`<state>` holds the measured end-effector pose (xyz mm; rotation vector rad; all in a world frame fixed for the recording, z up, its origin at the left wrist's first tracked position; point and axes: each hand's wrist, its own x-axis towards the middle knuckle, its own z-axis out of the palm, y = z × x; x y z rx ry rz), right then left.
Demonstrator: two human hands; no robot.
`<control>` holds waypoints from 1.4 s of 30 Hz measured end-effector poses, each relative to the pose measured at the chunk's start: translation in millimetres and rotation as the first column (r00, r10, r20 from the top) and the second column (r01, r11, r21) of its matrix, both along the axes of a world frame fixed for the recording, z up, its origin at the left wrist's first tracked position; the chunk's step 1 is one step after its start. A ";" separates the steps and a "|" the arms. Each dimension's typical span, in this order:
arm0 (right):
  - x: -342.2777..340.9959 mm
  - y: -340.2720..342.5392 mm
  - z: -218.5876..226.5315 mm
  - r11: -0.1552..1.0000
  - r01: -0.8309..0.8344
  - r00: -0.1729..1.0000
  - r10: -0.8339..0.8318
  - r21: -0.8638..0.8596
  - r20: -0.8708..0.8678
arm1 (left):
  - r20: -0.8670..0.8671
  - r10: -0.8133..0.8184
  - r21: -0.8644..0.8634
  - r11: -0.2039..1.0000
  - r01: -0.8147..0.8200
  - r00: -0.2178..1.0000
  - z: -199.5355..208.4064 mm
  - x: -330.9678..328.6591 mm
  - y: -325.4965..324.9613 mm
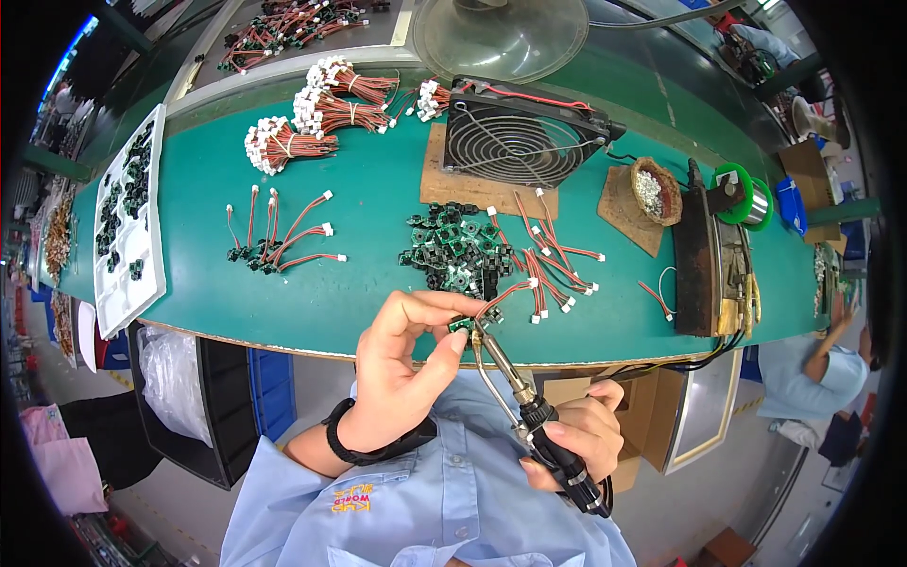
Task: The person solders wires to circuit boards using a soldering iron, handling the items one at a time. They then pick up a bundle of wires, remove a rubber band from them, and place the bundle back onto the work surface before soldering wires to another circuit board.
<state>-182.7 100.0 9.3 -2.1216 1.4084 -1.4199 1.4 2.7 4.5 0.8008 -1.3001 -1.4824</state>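
Between thumb and fingers, my left hand point(408, 352) pinches a small green circuit board point(460, 324) near the table's front edge. A red wire lead with a white plug point(510, 289) rises from beside that board. My right hand point(584, 437) is wrapped around the black handle of a soldering iron point(540, 416). The iron's tip and a thin metal tube alongside it meet at the board; the exact contact is too small to make out. Just beyond my fingers lies a heap of small green-and-black circuit boards point(458, 248).
Loose wire leads point(557, 265) lie right of the heap; boards with leads point(274, 253) lie left. A white tray point(142, 274), bundled leads point(354, 113), a black fan point(524, 137), a tip-cleaning bowl point(658, 194), a solder reel point(756, 198) and an iron stand point(694, 265) surround the work.
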 end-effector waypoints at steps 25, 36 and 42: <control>-14.5 16.4 -7.6 0.996 0.072 0.997 -0.072 -0.043 0.010 | -0.164 -0.012 0.131 0.991 0.034 0.986 5.7 -1.5 -5.5; 2.2 9.2 -24.9 0.841 0.494 0.756 -0.541 0.222 0.367 | -0.354 -0.105 0.361 0.902 0.239 0.929 12.0 5.6 -7.4; 6.5 -13.9 -36.7 0.894 0.351 0.776 -0.444 0.279 0.447 | -0.201 -0.002 0.199 0.979 0.043 0.980 3.3 35.8 -14.7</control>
